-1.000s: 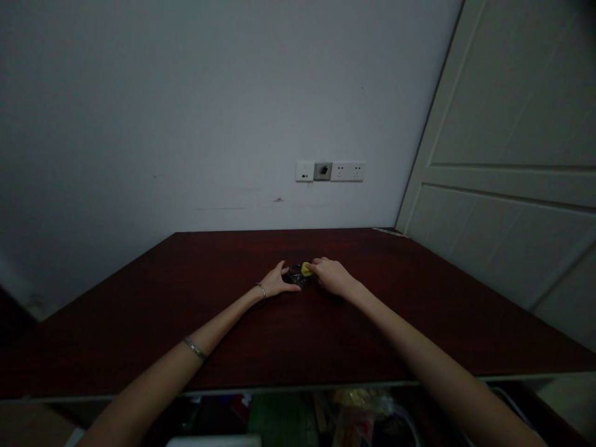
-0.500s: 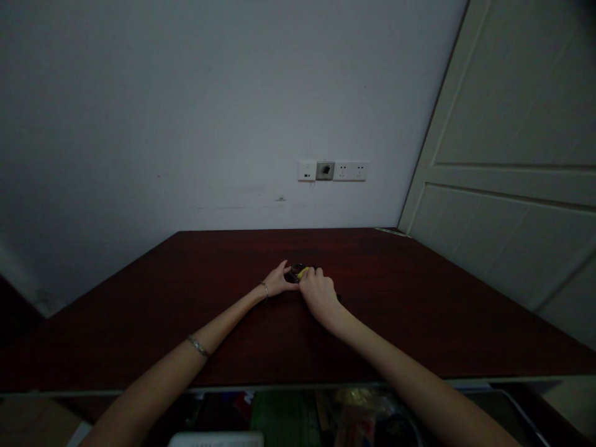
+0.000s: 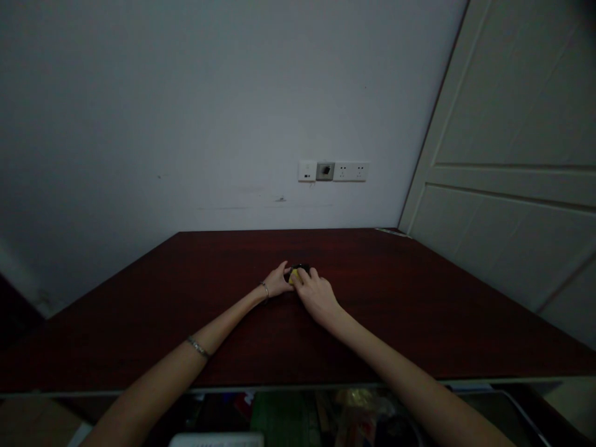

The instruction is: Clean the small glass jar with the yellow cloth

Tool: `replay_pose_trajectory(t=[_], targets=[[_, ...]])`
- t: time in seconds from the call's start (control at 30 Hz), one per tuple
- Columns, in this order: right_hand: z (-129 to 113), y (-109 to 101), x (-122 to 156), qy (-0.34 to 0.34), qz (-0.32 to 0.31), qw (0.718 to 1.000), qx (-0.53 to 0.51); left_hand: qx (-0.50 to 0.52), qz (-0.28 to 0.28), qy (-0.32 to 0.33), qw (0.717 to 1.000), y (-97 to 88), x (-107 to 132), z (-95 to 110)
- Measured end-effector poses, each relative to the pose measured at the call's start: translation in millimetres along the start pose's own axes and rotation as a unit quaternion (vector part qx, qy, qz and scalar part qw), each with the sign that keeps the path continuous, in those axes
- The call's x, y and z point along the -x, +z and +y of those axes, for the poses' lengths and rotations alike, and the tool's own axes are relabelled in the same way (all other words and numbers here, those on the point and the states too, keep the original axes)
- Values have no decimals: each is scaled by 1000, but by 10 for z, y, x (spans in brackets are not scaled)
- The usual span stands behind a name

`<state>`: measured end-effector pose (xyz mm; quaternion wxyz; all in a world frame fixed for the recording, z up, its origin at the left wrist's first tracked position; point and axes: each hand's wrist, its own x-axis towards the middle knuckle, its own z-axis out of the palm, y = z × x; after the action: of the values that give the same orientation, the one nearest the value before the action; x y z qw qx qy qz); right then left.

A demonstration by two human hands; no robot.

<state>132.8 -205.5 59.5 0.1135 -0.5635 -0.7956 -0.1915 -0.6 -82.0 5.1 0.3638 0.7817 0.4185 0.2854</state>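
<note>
A small dark, shiny object (image 3: 303,267) lies on the reddish-brown tabletop (image 3: 214,267), mostly hidden by my fingers; its kind cannot be made out. My left hand (image 3: 276,281) grips its left end between thumb and fingers. In the fingertips of my right hand (image 3: 318,295) is a small yellow piece, like a sponge or cloth (image 3: 293,277), pressed against the dark object close to my left thumb. Both forearms reach in from the front edge; a bracelet circles my left wrist and another band sits further up that arm.
Beyond the table rises a pale wall with a row of sockets (image 3: 334,171). A white panelled door (image 3: 507,155) borders the right side. Below the front edge is an open drawer-like space holding a green item (image 3: 285,419), a white box (image 3: 216,440) and clear plastic wrapping (image 3: 356,400).
My right hand has shifted slightly left, taking the yellow piece along the dark object toward my left hand. The left hand stays in place.
</note>
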Motion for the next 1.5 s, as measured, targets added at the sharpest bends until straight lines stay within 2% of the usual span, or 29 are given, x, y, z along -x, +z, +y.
replay_pose_trajectory(t=[0.13,0.37,0.47,0.57,0.63,0.77,0.87,0.97,1.1,1.3,1.5], targets=[[177,8,50,-68,7,998,-3,-14,13,1,1000,4,5,0],[522,-45,82,-103,-6,994,-18,-28,16,-14,999,2,40,63],[606,-15,63,-89,-1,995,-48,-21,19,-7,1000,1,46,78],[694,106,21,-16,31,990,-136,-5,26,-2,1000,3,56,87],[768,220,-20,52,80,967,-238,-2,29,0,1000,7,69,97],[916,416,-100,140,153,880,-427,-11,29,8,999,30,102,113],[972,480,-137,179,169,831,-499,-21,20,33,999,50,121,117],[971,492,-153,199,175,804,-533,-36,33,56,997,52,125,140],[931,481,-156,199,170,802,-538,-81,45,27,995,24,90,220],[912,452,-114,190,172,808,-530,-188,-34,33,981,1,-34,324],[929,453,-76,186,167,810,-530,-292,-84,46,952,-24,-155,483]])
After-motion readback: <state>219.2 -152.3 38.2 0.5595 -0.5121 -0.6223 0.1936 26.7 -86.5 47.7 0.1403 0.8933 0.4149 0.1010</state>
